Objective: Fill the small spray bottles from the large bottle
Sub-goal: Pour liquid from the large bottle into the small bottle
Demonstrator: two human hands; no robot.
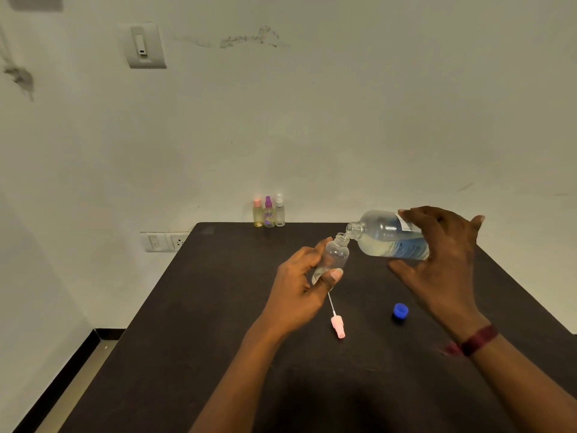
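My left hand [301,282] grips a small clear spray bottle [332,257] above the table, tilted with its open neck toward the right. My right hand [437,264] holds the large clear bottle [387,235] with a blue label tipped on its side, its open mouth touching the small bottle's neck. Clear liquid lies along the large bottle's lower side. The pink spray head [337,327] with its dip tube lies on the table below my left hand. The blue cap [400,310] sits on the table near my right wrist.
Three small spray bottles [269,212] with pink, purple and clear tops stand at the far edge of the dark table [218,307], against the wall. Wall sockets [165,241] sit left of the table. The floor shows at the lower left.
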